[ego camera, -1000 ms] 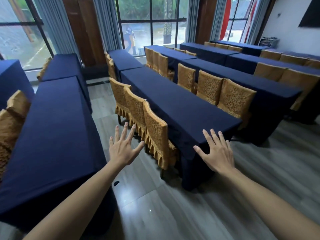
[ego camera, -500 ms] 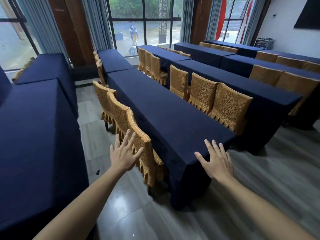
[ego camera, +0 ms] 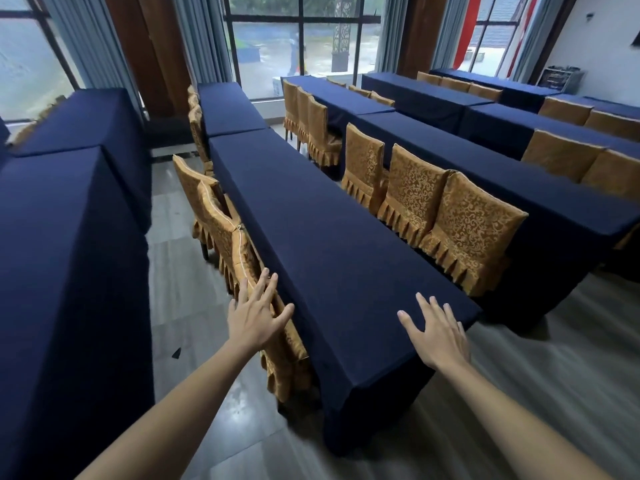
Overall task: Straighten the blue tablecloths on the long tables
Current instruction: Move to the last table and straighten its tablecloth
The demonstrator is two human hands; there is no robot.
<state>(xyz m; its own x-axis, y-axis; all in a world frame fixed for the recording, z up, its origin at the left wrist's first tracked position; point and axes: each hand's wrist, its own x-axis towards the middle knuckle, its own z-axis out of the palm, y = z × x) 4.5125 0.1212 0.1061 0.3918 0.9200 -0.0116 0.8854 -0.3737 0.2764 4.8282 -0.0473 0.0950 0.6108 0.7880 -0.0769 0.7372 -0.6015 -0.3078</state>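
Room: long tables in parallel rows running away toward a far wall of tall dark-framed windows (ego camera: 301, 39) with grey curtains (ego camera: 204, 39) and brown wooden pillars (ego camera: 152, 53) between them. Floor is grey wood-look plank flooring (ego camera: 554, 375), glossy, with window light reflecting off it in the near aisle.

Centre row: dark navy blue fabric tablecloth (ego camera: 311, 244) covers the long centre table from top to floor. Top surface looks flat and smooth; the near end drapes straight down to the floor. A second navy-covered table (ego camera: 230, 107) butts up against its far end.

Left hand (ego camera: 256, 315): fingers straight and spread, grasping nothing, at the near-left corner of that cloth, in front of the top of the nearest gold patterned fabric chair cover (ego camera: 284, 355). Thumb lies at the cloth edge; cannot tell if it touches.

Right hand (ego camera: 438, 332): released, fingers spread, palm down at the near-right end of the same cloth. Fingertips lie over the top surface; contact not certain.

Left row: another navy blue cloth-covered table (ego camera: 69, 271) fills the near-left of the scene, with one more beyond it. Chairs with gold covers are pushed in along the left side of the centre table.

Right side: three gold brocade chair backs (ego camera: 415, 195) stand just beside the centre table's right edge. Further right are more navy-covered table rows (ego camera: 502, 174) with plain gold chair backs (ego camera: 561, 161), running to the white far-right wall (ego camera: 606, 46).

Small dark scrap (ego camera: 176, 353) lies on the floor in the left aisle.
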